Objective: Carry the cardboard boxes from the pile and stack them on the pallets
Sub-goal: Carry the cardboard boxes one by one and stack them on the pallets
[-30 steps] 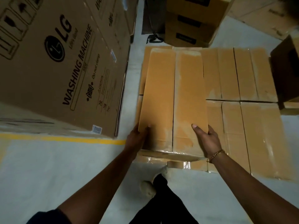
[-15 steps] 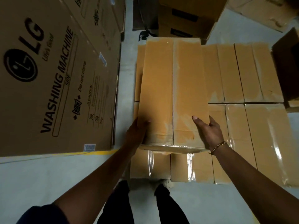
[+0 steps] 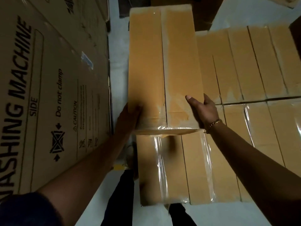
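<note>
Head view: pale floor [image 3: 117, 46] beside stacked boxes [image 3: 260, 66].

Could not read the tiny print on the washing machine box [image 3: 48, 79] at the left, and lost its left side past the edge. Could not see the fingertips of the left hand [image 3: 128, 118] or right hand [image 3: 202, 110], tucked behind the held box [image 3: 162, 62]. Lost the far dark boxes [image 3: 203, 13] at the top edge.
</note>
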A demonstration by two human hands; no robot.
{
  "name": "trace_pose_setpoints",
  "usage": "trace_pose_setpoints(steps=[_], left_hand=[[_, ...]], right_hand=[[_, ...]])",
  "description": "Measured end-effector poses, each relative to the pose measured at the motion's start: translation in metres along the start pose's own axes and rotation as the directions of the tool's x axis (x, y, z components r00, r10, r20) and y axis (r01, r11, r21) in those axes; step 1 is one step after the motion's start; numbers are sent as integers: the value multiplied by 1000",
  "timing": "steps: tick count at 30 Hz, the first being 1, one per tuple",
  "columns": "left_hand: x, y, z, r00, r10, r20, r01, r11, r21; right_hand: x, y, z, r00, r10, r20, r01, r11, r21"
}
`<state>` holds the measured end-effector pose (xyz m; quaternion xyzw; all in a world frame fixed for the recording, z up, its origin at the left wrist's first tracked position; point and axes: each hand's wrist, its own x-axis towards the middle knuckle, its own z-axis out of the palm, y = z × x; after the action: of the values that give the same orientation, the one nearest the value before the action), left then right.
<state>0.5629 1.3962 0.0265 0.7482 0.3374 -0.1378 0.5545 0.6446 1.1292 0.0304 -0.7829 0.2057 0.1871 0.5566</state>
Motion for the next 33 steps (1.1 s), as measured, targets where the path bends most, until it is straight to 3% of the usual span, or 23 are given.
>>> trace_pose_setpoints(steps=[12,33], left_hand=[[161,-4,-19,996,29,-89,-38,995,-97],[203,-20,3,998,12,-59,-18,995,-101]], right_hand=[[160,-32,94,999,-51,11,52,997,-57],[188,-4,99,998,-62,-14,61,994,-89]])
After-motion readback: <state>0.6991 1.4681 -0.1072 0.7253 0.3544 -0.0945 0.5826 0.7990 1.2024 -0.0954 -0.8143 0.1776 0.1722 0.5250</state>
